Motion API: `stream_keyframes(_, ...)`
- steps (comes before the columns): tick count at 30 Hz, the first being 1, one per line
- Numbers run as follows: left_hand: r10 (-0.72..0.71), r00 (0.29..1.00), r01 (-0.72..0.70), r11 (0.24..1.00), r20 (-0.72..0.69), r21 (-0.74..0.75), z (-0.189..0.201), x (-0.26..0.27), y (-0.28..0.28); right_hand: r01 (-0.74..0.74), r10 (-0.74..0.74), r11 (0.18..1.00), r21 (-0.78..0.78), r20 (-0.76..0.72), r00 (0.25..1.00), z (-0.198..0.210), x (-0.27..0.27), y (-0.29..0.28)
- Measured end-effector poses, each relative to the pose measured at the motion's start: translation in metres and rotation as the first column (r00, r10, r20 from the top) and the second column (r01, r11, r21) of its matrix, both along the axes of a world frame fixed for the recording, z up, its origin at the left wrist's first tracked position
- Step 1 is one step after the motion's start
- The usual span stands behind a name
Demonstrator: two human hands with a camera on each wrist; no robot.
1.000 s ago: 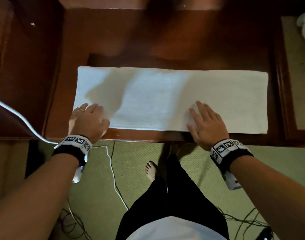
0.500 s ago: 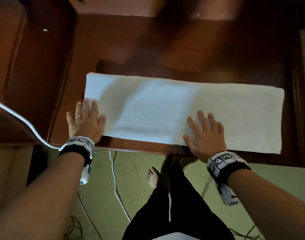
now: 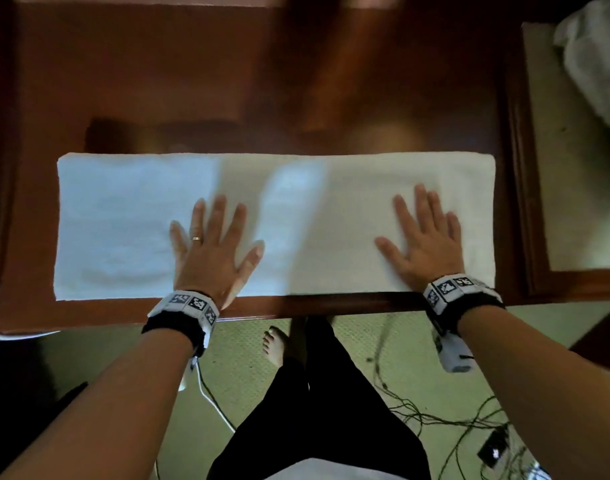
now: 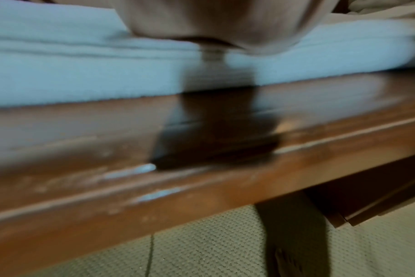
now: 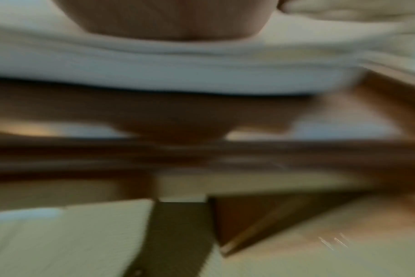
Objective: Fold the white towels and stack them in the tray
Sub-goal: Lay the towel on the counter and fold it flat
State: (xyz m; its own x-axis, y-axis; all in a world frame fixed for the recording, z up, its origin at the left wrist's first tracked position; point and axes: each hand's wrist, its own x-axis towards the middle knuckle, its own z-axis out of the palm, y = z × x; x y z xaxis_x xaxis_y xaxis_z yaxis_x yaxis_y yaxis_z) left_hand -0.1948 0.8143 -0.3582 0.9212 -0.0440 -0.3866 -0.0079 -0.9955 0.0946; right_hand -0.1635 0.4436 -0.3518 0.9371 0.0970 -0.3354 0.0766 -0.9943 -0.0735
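A long white towel (image 3: 123, 220), folded into a strip, lies flat along the near edge of the dark wooden table (image 3: 192, 81). My left hand (image 3: 215, 251) presses flat on the towel left of its middle, fingers spread. My right hand (image 3: 423, 244) lies flat on the towel's right part, fingers straight. Both wrist views are blurred and show the heel of each hand on the towel's layered near edge (image 4: 83, 75) (image 5: 178, 75). No tray is in view.
A crumpled white cloth (image 3: 594, 64) lies at the far right on a beige surface (image 3: 580, 188) framed in wood. Below the table edge are green carpet, my legs and a bare foot (image 3: 274, 344), a white cable (image 3: 210, 396) and dark wires (image 3: 435, 414).
Both hands slid to the right along the towel: the left from its left end to near the middle, the right from the middle to the right part. The camera view also shifted.
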Motion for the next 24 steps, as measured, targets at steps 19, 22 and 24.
stream_keyframes(19, 0.08, 0.988, -0.08, 0.997, -0.135, 0.008, 0.038, 0.022, -0.014, 0.863, -0.795, 0.439, 0.251, -0.339, 0.503, 0.031, 0.03, -0.074)
stream_keyframes(22, 0.092, 0.982, -0.087, 0.996, -0.166, 0.036, 0.041, 0.024, -0.019, 0.837, -0.75, 0.483, 0.256, -0.372, 0.546, 0.042, 0.041, -0.076)
stream_keyframes(24, 0.058, 0.979, -0.051, 0.998, -0.197, 0.041, 0.044, 0.026, -0.02, 0.783, -0.73, 0.553, 0.286, -0.286, 0.621, 0.056, 0.057, -0.078)
